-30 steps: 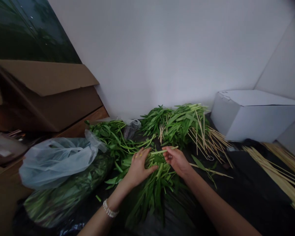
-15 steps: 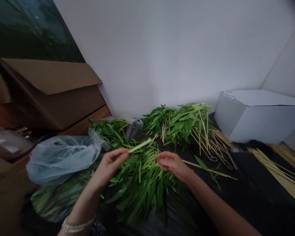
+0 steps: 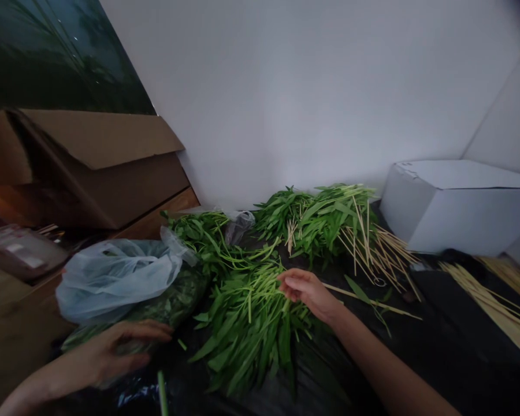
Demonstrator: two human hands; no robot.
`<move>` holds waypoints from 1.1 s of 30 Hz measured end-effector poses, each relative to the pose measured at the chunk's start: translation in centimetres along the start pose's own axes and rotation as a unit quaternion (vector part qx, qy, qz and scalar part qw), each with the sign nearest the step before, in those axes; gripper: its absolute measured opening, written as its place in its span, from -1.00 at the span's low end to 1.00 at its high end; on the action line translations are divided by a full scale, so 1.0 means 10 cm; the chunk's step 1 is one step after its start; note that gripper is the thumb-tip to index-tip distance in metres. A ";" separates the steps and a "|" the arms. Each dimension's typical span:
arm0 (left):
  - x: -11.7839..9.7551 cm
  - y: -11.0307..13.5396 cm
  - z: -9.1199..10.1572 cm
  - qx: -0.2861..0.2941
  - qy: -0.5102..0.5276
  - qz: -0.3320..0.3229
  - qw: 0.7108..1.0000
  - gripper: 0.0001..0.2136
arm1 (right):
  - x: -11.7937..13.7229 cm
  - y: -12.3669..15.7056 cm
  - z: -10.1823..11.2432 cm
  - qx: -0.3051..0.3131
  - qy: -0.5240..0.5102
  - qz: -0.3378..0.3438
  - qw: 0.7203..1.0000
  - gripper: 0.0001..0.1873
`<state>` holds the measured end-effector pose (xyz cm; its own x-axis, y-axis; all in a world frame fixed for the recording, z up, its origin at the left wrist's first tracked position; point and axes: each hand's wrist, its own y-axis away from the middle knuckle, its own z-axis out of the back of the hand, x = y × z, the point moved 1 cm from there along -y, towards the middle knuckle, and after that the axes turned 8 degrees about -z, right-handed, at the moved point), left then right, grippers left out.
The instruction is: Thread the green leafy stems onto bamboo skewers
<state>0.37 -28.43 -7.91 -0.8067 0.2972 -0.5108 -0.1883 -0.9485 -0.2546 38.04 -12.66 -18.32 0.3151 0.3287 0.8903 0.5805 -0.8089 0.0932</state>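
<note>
My left hand (image 3: 121, 349) is at the lower left with fingers stretched and apart, holding nothing. It is over a clear bag of greens (image 3: 173, 303). Just below its fingers a cut green stem (image 3: 162, 393) shows near the bottom edge, apart from the hand. My right hand (image 3: 305, 292) has its thumb and fingers pressed together at the right side of a loose pile of leafy greens (image 3: 247, 329). Whatever is between those fingertips, if anything, is hidden. The pile's pale stems point away from me and its leaves spread toward me.
More leafy bunches (image 3: 325, 219) lie against the wall, with thin wooden sticks (image 3: 392, 248) beside them. A white box (image 3: 463, 214) stands right, bundled sticks (image 3: 481, 294) before it. Left are a pale plastic bag (image 3: 117, 277) and an open cardboard box (image 3: 112, 185).
My left hand has moved down and left, and opened. The stem it held is now loose by the bottom edge. My right hand has hardly moved.
</note>
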 end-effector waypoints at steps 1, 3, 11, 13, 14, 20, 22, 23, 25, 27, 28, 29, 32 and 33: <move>-0.02 -0.13 -0.03 0.085 0.012 0.011 0.996 -0.79 | 0.00 0.00 0.00 -0.001 -0.001 0.000 1.000 -0.74; -0.11 -0.47 -0.15 0.132 0.025 0.028 0.990 -0.79 | 0.00 0.00 0.01 -0.003 -0.003 0.000 1.000 -0.73; -0.16 -1.60 -1.22 0.043 -0.204 -0.074 0.975 -0.80 | 0.06 -0.01 0.02 -0.019 -0.006 0.006 1.000 -0.70; -0.09 -1.71 -1.38 0.047 -0.290 -0.085 0.952 -0.82 | 0.07 -0.01 0.02 -0.022 -0.006 0.008 1.000 -0.71; -0.06 -1.75 -1.42 0.051 -0.323 -0.095 0.940 -0.84 | 0.08 -0.01 0.02 -0.024 -0.006 0.008 1.000 -0.71; -0.05 -1.85 -1.43 0.052 -0.376 -0.128 0.916 -0.86 | 0.07 -0.03 0.04 -0.027 -0.008 0.011 1.000 -0.72; -0.10 -1.91 -1.31 0.018 -0.371 -0.124 0.920 -0.85 | 0.05 -0.04 0.05 -0.025 -0.009 0.013 1.000 -0.72; -0.13 -1.95 -1.22 -0.015 -0.360 -0.118 0.925 -0.85 | 0.05 -0.04 0.06 -0.026 -0.010 0.014 1.000 -0.72; -0.20 -2.05 -1.01 -0.112 -0.314 -0.099 0.938 -0.84 | 0.04 -0.04 0.06 -0.028 -0.012 0.013 0.999 -0.72; -0.27 -2.13 -0.80 -0.213 -0.242 -0.074 0.944 -0.84 | 0.04 -0.03 0.06 -0.031 -0.013 0.012 0.999 -0.72; -0.30 -2.16 -0.71 -0.258 -0.206 -0.059 0.942 -0.83 | 0.05 -0.03 0.06 -0.032 -0.014 0.012 0.999 -0.72; -0.32 -2.19 -0.65 -0.295 -0.176 -0.045 0.938 -0.83 | 0.05 -0.03 0.06 -0.033 -0.014 0.013 0.999 -0.72; -0.38 -2.19 -0.61 -0.312 -0.115 -0.036 0.942 -0.82 | 0.06 -0.03 0.06 -0.036 -0.015 0.016 0.999 -0.72; -0.41 -2.17 -0.65 -0.294 -0.098 -0.045 0.950 -0.82 | 0.07 -0.03 0.06 -0.037 -0.016 0.016 0.999 -0.72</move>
<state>11.36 -8.39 -5.61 -0.9020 0.2933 -0.3169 0.0373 -0.6782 -0.7340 38.55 -11.90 -18.04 0.3569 0.3158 0.8792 0.5123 -0.8531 0.0984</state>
